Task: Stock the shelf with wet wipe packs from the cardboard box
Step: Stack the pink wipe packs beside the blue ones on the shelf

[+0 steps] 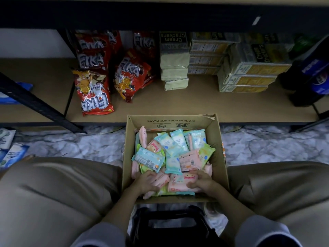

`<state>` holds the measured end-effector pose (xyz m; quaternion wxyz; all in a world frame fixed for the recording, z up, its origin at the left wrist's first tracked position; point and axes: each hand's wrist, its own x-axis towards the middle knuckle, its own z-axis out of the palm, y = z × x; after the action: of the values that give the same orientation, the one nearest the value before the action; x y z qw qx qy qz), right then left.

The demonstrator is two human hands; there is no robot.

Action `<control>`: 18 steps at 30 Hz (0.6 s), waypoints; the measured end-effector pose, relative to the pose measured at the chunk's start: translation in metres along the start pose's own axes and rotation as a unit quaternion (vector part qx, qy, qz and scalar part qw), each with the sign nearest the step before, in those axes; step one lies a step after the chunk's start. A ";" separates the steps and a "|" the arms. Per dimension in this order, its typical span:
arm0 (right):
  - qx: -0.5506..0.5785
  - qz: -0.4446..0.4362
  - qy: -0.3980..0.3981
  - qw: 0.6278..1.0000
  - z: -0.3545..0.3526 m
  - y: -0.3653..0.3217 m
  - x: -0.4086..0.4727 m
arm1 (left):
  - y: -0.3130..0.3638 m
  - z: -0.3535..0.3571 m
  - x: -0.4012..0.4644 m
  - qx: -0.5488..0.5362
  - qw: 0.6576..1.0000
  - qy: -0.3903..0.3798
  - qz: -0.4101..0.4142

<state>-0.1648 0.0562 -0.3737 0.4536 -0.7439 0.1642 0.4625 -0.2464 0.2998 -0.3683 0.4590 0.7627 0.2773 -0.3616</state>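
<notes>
An open cardboard box [218, 157] stands on the floor between my knees, full of several wet wipe packs in pink, teal and green. Both hands are inside its near end. My left hand [147, 182] grips a pale pink pack [161, 180] at the near left. My right hand [201, 181] closes over a pink pack with cartoon print [179, 182] at the near right. Just beyond the box lies the low brown shelf board [195, 104].
On the shelf stand red snack bags [96, 91] at the left, stacked cream cracker packs [245, 75] in the middle and right, and dark soda bottles [316, 77] at the far right. Black shelf uprights [35, 104] cross the left. Blue packs [12, 154] lie on the marble floor.
</notes>
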 end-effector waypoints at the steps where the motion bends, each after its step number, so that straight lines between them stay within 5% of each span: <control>1: 0.002 0.003 -0.010 1.000 -0.002 -0.002 -0.003 | 0.003 0.001 -0.003 -0.005 1.000 -0.001 0.001; 7: -0.027 -0.058 -0.045 0.997 -0.014 -0.036 -0.032 | 0.035 -0.003 -0.019 0.025 1.000 0.000 0.013; 13: -0.052 -0.191 0.001 0.980 -0.046 -0.088 -0.074 | 0.097 -0.030 -0.060 0.099 0.977 0.120 0.146; 18: -0.045 -0.309 0.062 0.948 -0.085 -0.140 -0.127 | 0.157 -0.074 -0.102 0.175 0.920 0.264 0.232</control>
<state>-0.0918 0.0383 -0.1804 0.5294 -0.8051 -0.0667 0.2592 -0.1661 0.2906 -0.1840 0.2989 0.9417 0.1360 -0.0730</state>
